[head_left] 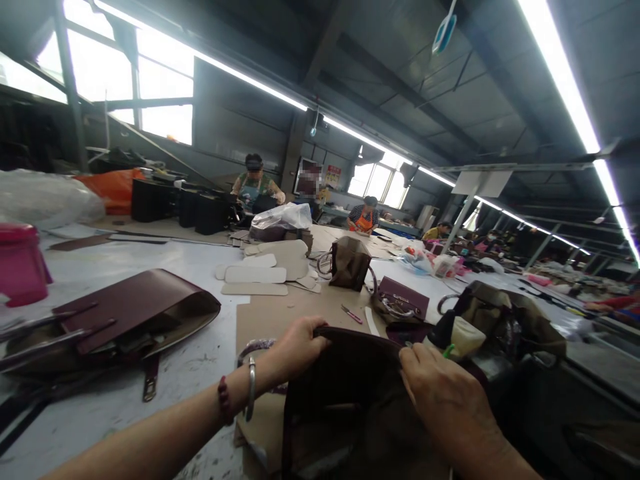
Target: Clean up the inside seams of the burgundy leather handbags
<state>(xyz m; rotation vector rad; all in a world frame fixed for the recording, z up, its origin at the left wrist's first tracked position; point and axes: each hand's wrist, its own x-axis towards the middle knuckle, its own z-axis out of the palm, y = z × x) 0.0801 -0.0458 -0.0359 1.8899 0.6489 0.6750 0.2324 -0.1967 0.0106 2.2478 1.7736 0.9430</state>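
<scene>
A dark brown handbag (350,407) stands in front of me with its mouth towards me, showing its dim lining. My left hand (303,347) pinches the bag's far rim near its left end. My right hand (443,383) grips the same rim farther right, thumb and fingers closed over the edge. Part of a plastic-wrapped handle (255,350) shows beside my left wrist. Beyond the bag lie pink-handled snips (352,315) on a brown cardboard sheet (280,313). A pale bottle with a green tip (465,337) is just past my right hand.
A maroon bag (145,307) lies on the white table at left, near a pink container (23,263). Stacked pale panels (255,275), an upright brown bag (351,263) and a maroon bag (403,298) are ahead. Another bag (505,320) sits at right. Co-workers (255,183) work farther back.
</scene>
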